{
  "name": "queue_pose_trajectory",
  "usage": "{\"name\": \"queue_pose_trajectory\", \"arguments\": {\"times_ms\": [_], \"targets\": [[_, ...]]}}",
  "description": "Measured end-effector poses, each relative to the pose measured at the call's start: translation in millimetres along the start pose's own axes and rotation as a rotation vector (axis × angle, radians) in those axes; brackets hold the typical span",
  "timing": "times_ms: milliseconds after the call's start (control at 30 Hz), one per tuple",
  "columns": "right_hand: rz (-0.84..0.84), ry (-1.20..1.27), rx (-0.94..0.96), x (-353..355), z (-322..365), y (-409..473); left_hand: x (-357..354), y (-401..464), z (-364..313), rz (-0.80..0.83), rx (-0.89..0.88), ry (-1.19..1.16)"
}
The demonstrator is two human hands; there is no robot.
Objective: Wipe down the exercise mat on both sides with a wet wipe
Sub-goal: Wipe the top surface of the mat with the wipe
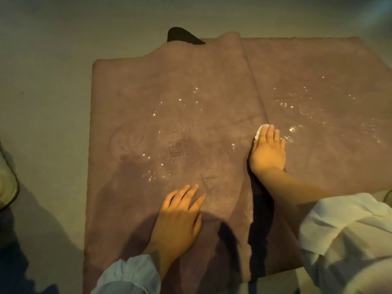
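- The exercise mat (174, 115) lies on the floor (46, 81) in front of us, brownish-purple, spread in overlapping folded panels; a ridge runs from the far edge down between our hands.
- Our right hand (268, 152) presses the wet wipe (261, 130) flat onto the mat just right of that ridge. Fingers (270, 134) are straight and close together on top of the wipe; only its white far edge shows past the fingertips.
- Our left hand (180, 219) lies flat on the near left panel, fingers straight and slightly spread, holding nothing. We read it as a brace.
- Handling, our judgement: the mat looks thin, soft and light, since it drapes and creases at the fold. It will likely bunch or slide under a stroke, so keep one palm pinning it.
- Shiny droplets on both panels suggest a wet film; expect it to be a bit slippery.
- To flip it for the other side, we'd take hold at a free edge or corner, e.g. the near left edge, and peel it over rather than drag it.
- The wipe is small, limp and balled up; it may need refolding.
- Around: a dark flap (182, 36) pokes out at the far edge, probably the mat's underside. A shoe (7, 179) sits at the far left on the floor, well apart from the mat.
- In the way: the fold ridge breaks long strokes, and the overlap hides some surface. Our light sleeves (343, 234) hang near the wet areas.
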State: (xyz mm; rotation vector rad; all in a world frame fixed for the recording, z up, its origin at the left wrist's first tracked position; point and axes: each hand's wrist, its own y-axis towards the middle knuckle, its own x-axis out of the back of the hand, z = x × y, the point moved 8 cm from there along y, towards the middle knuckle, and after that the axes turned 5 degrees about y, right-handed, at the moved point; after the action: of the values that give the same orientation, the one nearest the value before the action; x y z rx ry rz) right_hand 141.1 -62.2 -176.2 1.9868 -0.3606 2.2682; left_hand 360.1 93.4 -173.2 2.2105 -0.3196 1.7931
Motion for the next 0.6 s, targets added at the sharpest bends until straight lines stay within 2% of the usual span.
{"name": "queue_pose_trajectory", "arguments": {"times_ms": [67,167,233,300,433,600], "targets": [[0.063,-0.02,0.156,-12.7,32.0,-8.5,0.8,0.2,0.1,-0.006,-0.003,0.006],[0.158,0.151,0.289,-29.7,90.5,-39.3,3.0,-0.2,-1.9,-0.053,-0.026,0.024],[0.198,0.258,0.464,-38.8,133.9,-72.5,4.9,-0.4,-3.1,-0.09,-0.036,0.022],[0.209,0.253,0.565,-43.0,150.5,-92.0,6.2,-0.5,-3.3,-0.105,-0.034,0.011],[0.133,-0.001,0.603,-36.9,119.4,-75.1,4.3,-2.1,-2.5,-0.098,-0.033,0.018],[0.08,-0.166,0.412,-19.7,52.2,-42.8,3.1,-1.4,-2.0,-0.066,-0.014,-0.018]]}}
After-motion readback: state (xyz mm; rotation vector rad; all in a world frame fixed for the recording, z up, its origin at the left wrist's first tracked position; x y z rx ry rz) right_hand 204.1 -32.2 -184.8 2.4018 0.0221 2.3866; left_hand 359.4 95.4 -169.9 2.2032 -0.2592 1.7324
